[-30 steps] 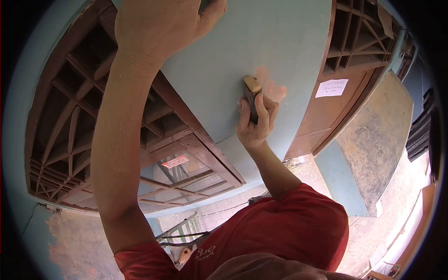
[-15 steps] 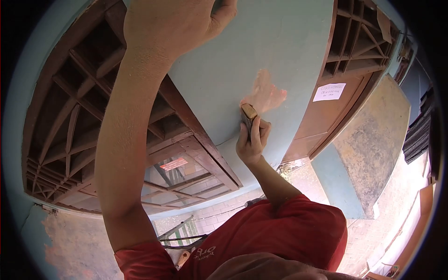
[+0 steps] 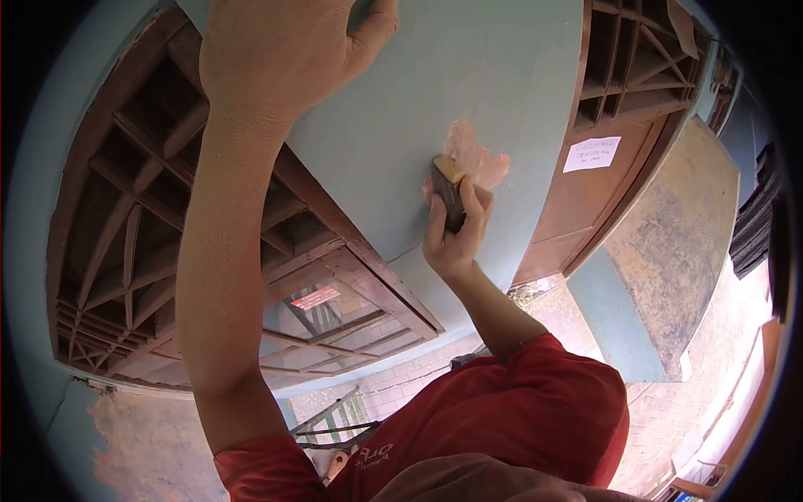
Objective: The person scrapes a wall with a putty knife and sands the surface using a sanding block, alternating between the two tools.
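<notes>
In my right hand (image 3: 456,238) is a sanding block (image 3: 449,194), dark along its side with a tan end. The fingers and thumb are wrapped round it, and it lies against the pale blue wall (image 3: 368,167). Just above it is a pinkish bare patch (image 3: 478,159) where the blue paint is gone; the block covers its lower left part. Higher up on the left, my left hand (image 3: 280,50) is at the wall with its thumb stretched away from the palm. The top edge of the view cuts off its other fingers, and nothing shows in it.
A brown wooden lattice window (image 3: 134,209) stands left of the wall section. To the right is a brown door (image 3: 585,197) with a white paper notice (image 3: 592,154). A stained blue wall (image 3: 661,243) and a tiled floor (image 3: 669,422) lie further right and below.
My right hand has moved the block slightly upward, over the lower left of the patch. The whole view has shifted a little; my left hand remains high at the wall.
</notes>
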Demonstrator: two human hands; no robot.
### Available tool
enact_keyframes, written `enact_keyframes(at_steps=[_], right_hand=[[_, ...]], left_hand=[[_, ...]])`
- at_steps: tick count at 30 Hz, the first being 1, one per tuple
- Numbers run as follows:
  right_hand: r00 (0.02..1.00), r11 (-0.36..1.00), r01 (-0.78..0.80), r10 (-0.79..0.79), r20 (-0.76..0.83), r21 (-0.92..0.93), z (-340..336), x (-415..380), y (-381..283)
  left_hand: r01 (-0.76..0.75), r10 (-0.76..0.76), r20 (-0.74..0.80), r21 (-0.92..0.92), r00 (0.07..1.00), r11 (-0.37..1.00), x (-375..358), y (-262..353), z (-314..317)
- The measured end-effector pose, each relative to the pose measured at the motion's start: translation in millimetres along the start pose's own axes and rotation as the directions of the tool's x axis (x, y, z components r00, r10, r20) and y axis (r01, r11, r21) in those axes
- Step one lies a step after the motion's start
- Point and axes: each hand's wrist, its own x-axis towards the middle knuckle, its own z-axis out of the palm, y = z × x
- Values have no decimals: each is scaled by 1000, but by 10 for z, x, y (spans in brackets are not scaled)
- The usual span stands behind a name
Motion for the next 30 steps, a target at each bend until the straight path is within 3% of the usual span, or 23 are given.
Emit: enact_keyframes(at_steps=[2,3,4,6,8,11,13,15,17,20,22,23,24,27,29,30], right_hand=[[997,998,27,-30,-68,-48,226,924,4],[996,998,5,-11,-92,-61,313,1215,-16],[996,998,-2,-4,-93,-61,350,1315,5],[990,993,97,-103,-93,-70,379,1379,8],[999,990,-17,12,-36,-137,209,694,-7],[983,996,-27,42,177,-83,-179,-574,5],[995,1000,-28,29,94,-8,-85,-235,26],[997,996,-74,73,-24,-48,169,626,0],[996,1000,18,-20,-82,-25,367,1408,-43],[996,996,59,-63,-59,-69,329,1227,-33],[997,998,17,-21,-76,-62,171,350,69],[1000,999,-13,13,-1,-41,-11,-218,85],[996,998,-49,51,75,-26,-122,-278,-71],[1000,996,-16,17,-21,83,-5,185,106],[994,998,-66,68,-80,22,198,1023,66],[995,1000,-17,18,-100,5,292,1307,61]], left_hand=[[12,-12,48,-6,999,1000,-21,20,-15],[-12,12,-12,-16,1000,1000,-40,11,11],[-35,33,-73,-22,997,999,-55,5,28],[-14,13,-9,-27,1000,1000,-39,18,-5],[18,-18,34,-17,999,1000,-32,16,-22],[0,0,24,4,1000,1000,-29,-5,19],[-20,21,-54,20,998,1000,-58,-22,103],[-18,18,-15,14,1000,1000,-34,12,27],[-18,17,17,23,1000,1000,-16,25,-12],[11,-13,74,32,997,999,-46,-9,-6],[-53,55,-67,24,996,998,-60,-53,114],[-50,52,-74,28,996,998,-59,-54,115],[-38,40,-59,44,997,998,-60,-42,102],[-14,15,-34,34,999,999,-9,7,46],[5,-5,0,16,1000,1000,-35,17,50],[-25,25,-68,3,997,1000,-49,-2,102]])
